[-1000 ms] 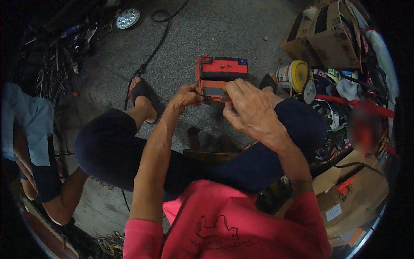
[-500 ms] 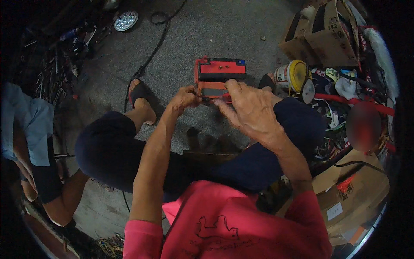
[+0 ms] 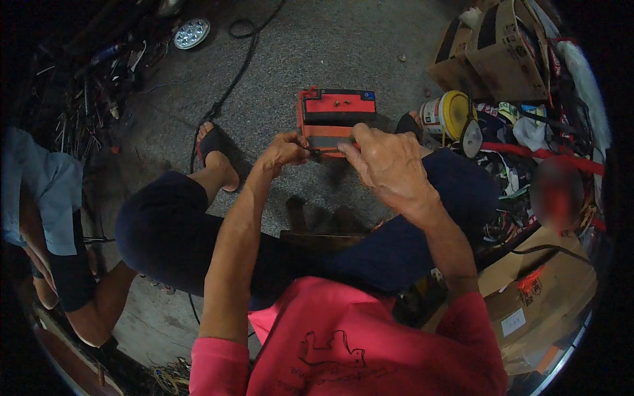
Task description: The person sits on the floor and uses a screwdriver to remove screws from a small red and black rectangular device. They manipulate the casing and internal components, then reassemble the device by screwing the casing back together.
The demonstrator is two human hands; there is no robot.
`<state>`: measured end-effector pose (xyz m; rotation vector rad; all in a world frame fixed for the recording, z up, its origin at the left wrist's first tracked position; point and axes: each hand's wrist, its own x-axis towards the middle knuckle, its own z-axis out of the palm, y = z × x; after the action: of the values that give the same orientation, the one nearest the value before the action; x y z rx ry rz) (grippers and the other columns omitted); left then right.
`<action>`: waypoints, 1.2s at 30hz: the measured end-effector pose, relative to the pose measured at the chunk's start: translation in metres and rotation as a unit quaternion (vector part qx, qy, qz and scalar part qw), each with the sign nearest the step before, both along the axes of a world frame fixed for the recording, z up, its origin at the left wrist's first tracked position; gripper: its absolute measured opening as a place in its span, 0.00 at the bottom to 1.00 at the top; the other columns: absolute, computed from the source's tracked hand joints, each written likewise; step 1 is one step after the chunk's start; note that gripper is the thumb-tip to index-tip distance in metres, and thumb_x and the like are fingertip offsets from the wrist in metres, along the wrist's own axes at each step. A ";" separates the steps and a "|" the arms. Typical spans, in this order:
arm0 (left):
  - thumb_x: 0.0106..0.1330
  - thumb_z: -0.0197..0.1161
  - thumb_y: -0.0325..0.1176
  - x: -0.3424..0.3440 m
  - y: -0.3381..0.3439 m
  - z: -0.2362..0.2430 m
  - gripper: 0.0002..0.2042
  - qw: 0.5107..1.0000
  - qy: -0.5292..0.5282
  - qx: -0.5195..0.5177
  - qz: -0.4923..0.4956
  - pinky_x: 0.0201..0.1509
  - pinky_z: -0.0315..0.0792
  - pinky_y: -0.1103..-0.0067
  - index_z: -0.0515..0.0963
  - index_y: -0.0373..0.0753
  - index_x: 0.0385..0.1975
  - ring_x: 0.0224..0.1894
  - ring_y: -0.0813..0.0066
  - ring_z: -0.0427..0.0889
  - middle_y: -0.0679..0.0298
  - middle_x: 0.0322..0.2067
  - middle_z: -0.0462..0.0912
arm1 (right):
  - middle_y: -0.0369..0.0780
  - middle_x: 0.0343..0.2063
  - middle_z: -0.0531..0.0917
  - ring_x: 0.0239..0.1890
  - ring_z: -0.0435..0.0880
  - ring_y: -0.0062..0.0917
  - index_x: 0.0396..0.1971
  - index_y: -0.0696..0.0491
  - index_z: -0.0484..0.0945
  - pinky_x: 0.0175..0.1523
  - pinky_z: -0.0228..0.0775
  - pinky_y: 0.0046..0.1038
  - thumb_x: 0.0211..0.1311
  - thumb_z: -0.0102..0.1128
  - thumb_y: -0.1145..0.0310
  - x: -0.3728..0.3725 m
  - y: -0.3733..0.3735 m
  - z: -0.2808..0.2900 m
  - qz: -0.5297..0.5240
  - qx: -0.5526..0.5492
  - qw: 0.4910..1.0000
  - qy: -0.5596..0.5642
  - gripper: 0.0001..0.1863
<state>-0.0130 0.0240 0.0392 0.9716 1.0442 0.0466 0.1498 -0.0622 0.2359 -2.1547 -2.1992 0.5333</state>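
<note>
On the floor between my feet stands a red and black box-shaped battery (image 3: 340,105) with two small brass-coloured studs on top, a blue corner and an orange and grey front. A red cable (image 3: 300,115) runs down its left side. My left hand (image 3: 285,149) is closed in a pinch on the cable's end at the near left corner. My right hand (image 3: 391,158) is closed, thumb against fingers, at the near right of the battery. A thin dark and orange-red length of cable spans between both hands. The right fingertips are partly hidden behind the back of the hand.
A round lamp (image 3: 192,33) and a black cord (image 3: 247,63) lie on the floor. Tools and scraps are heaped at the far left. Cardboard boxes (image 3: 505,56) and a yellow-lidded tub (image 3: 454,113) stand at the right. Another person's arm (image 3: 99,310) shows at left.
My right hand has shifted slightly right and its thumb has drawn back toward the fingers, showing more of the battery's front. The left hand stays in almost the same place.
</note>
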 end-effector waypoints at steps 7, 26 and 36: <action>0.50 0.66 0.29 0.002 0.000 -0.013 0.10 0.999 0.025 0.035 -0.009 0.31 0.70 0.80 0.77 0.35 0.32 0.26 0.75 0.76 0.64 0.23 0.79 | 0.44 0.26 0.78 0.29 0.81 0.39 0.33 0.56 0.70 0.32 0.69 0.39 0.57 0.60 0.71 0.001 -0.004 -0.010 0.053 0.167 0.982 0.074 0.09; 0.48 0.61 0.21 0.003 0.000 -0.005 0.09 0.999 -0.001 0.024 0.032 0.33 0.74 0.75 0.78 0.29 0.30 0.27 0.69 0.80 0.57 0.26 0.80 | 0.43 0.30 0.77 0.33 0.80 0.37 0.37 0.55 0.71 0.33 0.67 0.40 0.56 0.60 0.70 0.007 -0.002 -0.004 0.014 0.022 0.999 0.035 0.11; 0.50 0.62 0.22 0.003 0.000 0.003 0.06 1.000 -0.003 0.002 0.019 0.33 0.75 0.76 0.77 0.32 0.29 0.27 0.71 0.80 0.60 0.26 0.80 | 0.46 0.29 0.80 0.29 0.82 0.40 0.35 0.56 0.71 0.33 0.71 0.38 0.58 0.60 0.67 0.012 0.000 0.004 -0.003 0.088 0.995 0.038 0.11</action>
<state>-0.0101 0.0244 0.0420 0.9546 1.0572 0.0829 0.1618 -0.0627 0.2395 -2.0179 -2.1126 0.3988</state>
